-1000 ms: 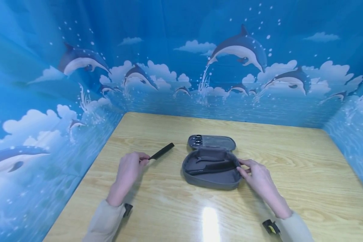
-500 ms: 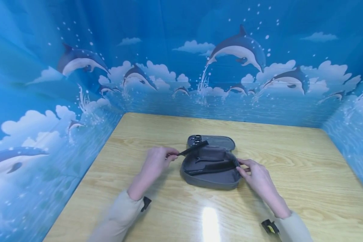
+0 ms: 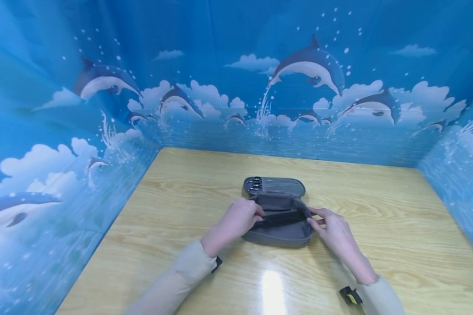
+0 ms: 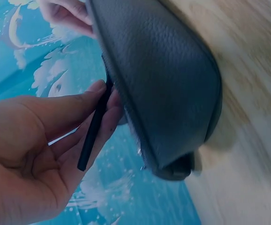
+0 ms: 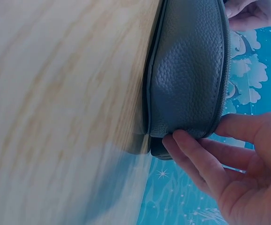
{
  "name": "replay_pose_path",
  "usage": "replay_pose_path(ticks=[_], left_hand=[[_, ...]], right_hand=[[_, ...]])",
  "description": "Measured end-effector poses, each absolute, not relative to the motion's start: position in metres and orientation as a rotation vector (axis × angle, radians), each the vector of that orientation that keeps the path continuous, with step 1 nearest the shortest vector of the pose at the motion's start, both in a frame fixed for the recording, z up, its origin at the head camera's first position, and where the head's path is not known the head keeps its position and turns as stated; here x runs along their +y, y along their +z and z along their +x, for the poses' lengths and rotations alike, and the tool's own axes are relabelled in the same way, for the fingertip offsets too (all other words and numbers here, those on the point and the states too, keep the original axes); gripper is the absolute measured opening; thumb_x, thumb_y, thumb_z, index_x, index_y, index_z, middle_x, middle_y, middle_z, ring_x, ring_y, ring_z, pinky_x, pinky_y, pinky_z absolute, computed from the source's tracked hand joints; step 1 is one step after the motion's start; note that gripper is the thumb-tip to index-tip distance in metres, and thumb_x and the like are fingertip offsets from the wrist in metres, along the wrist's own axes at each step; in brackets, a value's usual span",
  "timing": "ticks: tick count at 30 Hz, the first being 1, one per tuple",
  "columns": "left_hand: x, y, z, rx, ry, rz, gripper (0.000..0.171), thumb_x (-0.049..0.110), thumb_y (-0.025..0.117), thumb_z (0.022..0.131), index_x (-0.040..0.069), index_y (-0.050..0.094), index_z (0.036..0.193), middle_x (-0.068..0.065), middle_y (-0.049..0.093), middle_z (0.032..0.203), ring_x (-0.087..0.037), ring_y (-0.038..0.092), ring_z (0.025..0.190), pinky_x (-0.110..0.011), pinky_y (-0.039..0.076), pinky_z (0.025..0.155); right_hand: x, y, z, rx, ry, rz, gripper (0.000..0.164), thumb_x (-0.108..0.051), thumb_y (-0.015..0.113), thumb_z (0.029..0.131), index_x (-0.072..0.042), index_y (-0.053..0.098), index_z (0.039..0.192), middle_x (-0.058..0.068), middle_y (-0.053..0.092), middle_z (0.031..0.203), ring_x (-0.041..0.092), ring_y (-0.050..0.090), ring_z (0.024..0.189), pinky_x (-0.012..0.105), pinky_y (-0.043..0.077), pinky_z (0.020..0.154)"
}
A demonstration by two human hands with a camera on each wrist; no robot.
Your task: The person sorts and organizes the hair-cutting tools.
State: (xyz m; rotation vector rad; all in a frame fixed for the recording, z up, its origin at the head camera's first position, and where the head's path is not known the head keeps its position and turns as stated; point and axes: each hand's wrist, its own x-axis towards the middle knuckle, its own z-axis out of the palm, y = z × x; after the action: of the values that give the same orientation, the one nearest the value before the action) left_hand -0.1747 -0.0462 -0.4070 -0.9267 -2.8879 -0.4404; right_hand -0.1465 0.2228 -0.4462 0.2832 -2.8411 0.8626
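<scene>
A grey zip case (image 3: 276,239) lies unzipped on the table, its lid folded back. My left hand (image 3: 238,218) reaches over the left rim and pinches the handle of a black comb (image 4: 93,131) between thumb and fingers; the case wall hides the comb's far end in the left wrist view. Inside the case rests a long black object (image 3: 287,217), partly covered by the left hand. My right hand (image 3: 335,227) grips the case's right end, thumb at the zip edge and fingers on the outer wall (image 5: 186,70).
Several small metal grooming tools (image 3: 256,183) are tucked into the lid (image 3: 284,186) behind the case. The wood-grain table (image 3: 378,210) meets a blue dolphin-print curtain (image 3: 205,127) at the back and sides.
My left hand has carried the comb rightward from the table's left part, over the case's left rim and down into it. The right hand has kept its grip on the case.
</scene>
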Motion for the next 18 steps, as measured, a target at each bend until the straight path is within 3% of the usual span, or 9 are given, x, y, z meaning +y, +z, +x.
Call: replay_pose_path(ticks=[18], left_hand=[[-0.028,-0.427,-0.187,-2.910,-0.439,-0.870,0.008,0.020,0.081,0.087,0.015,0.082,0.093,0.002,0.078,0.091,-0.014,0.074,0.087,-0.027,0.059,0.074]], right_hand=[[0.221,-0.445,-0.146,-2.851,0.849,0.277,0.036,-0.011,0.071,0.094,0.003,0.067,0.127,0.027,0.068,0.120,0.031,0.075,0.086,0.051,0.058,0.076]])
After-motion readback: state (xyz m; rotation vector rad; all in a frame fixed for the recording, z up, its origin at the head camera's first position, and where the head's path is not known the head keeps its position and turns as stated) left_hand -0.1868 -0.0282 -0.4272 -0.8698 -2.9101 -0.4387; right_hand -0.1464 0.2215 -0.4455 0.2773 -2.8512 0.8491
